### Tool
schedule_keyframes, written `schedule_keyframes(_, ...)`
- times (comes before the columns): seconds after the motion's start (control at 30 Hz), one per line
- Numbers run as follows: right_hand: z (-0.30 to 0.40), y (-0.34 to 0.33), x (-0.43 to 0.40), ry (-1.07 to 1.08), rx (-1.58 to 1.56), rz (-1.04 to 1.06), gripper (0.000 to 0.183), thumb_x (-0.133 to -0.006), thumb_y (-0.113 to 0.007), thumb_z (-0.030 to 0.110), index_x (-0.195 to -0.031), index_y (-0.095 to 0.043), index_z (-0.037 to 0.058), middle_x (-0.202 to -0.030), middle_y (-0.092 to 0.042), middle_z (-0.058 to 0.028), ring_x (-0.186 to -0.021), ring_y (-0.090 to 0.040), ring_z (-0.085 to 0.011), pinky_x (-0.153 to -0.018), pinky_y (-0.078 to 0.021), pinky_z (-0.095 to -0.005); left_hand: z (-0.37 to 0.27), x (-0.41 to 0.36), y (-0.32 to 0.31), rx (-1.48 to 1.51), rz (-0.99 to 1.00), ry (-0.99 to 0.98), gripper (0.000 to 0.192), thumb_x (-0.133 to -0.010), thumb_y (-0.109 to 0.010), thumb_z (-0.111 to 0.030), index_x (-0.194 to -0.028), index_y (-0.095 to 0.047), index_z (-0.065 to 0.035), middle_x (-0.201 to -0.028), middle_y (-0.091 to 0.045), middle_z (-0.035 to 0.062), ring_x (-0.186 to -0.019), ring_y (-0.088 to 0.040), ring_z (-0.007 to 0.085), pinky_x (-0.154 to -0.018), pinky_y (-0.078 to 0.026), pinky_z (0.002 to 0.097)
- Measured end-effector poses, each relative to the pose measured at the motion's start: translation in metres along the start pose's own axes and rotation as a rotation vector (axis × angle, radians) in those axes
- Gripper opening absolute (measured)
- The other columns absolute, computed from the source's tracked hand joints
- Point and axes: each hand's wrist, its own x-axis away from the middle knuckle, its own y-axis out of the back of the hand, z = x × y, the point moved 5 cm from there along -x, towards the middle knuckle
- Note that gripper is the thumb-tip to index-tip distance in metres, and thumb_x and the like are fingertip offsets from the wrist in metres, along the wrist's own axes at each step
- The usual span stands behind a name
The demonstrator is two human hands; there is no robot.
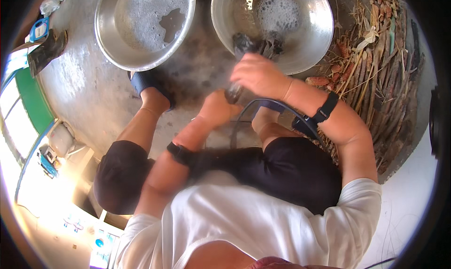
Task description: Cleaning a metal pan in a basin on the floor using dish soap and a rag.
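Note:
My left hand point(218, 108) grips one end of a dark wet cloth point(243, 45), low between my knees. My right hand point(259, 75) is closed around the same cloth farther up, at the near rim of the right metal basin point(322, 32). Part of the cloth hangs into that basin, beside a patch of foam point(278, 11) on the water. Both hands are slightly blurred. To the left stands a second metal basin point(105, 39) holding sudsy water, touched by neither hand.
Firewood sticks point(380, 68) and corn cobs point(319, 81) lie piled at the right. My feet in dark slippers point(149, 82) are on the concrete floor. A black cable point(282, 103) arches near my right forearm. A blue bottle point(38, 30) stands at the upper left.

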Motion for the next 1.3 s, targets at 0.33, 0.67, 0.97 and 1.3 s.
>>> schedule_keyframes(0.33, 0.022, 0.000, 0.002, 0.118, 0.150, 0.090, 0.009, -0.074, -0.067, 0.015, -0.082, -0.064, 0.0134, -0.087, -0.059, -0.0018, -0.088, -0.055, -0.0219, -0.080, -0.0437, -0.0367, 0.010, -0.007, -0.005, -0.079, -0.053, -0.185, 0.051, -0.068, -0.077, -0.027, -0.101, -0.059, 0.0076, -0.093, -0.065, 0.0269, -0.092, -0.064, 0.0382, -0.080, -0.050, 0.0413)
schedule_keyframes(0.67, 0.027, -0.007, -0.006, 0.093, 0.242, 0.166, 0.007, -0.076, -0.065, 0.019, -0.082, -0.063, 0.0170, -0.084, -0.056, 0.0017, -0.089, -0.051, -0.0199, -0.076, -0.0383, -0.0353, -0.001, -0.003, -0.003, -0.114, 0.008, -0.232, 0.045, -0.071, -0.074, -0.026, -0.100, -0.061, 0.0066, -0.095, -0.065, 0.0272, -0.092, -0.063, 0.0400, -0.080, -0.050, 0.0423)
schedule_keyframes(0.97, 0.033, -0.025, -0.014, 0.121, 0.233, 0.240, 0.003, -0.075, -0.058, 0.018, -0.073, -0.060, 0.0161, -0.079, -0.052, -0.0006, -0.088, -0.049, -0.0216, -0.076, -0.0377, -0.0363, 0.019, -0.018, -0.018, -0.220, -0.042, -0.351, 0.046, -0.072, -0.073, -0.028, -0.100, -0.062, 0.0059, -0.094, -0.065, 0.0274, -0.093, -0.063, 0.0407, -0.080, -0.049, 0.0425)
schedule_keyframes(1.3, 0.015, -0.005, -0.009, 0.047, 0.131, 0.077, 0.007, -0.077, -0.064, 0.021, -0.071, -0.065, 0.0174, -0.080, -0.056, 0.0020, -0.089, -0.052, -0.0206, -0.075, -0.0397, -0.0360, -0.004, -0.001, -0.001, -0.141, -0.012, -0.192, 0.045, -0.070, -0.075, -0.030, -0.098, -0.062, 0.0037, -0.092, -0.066, 0.0253, -0.092, -0.063, 0.0401, -0.078, -0.050, 0.0423)
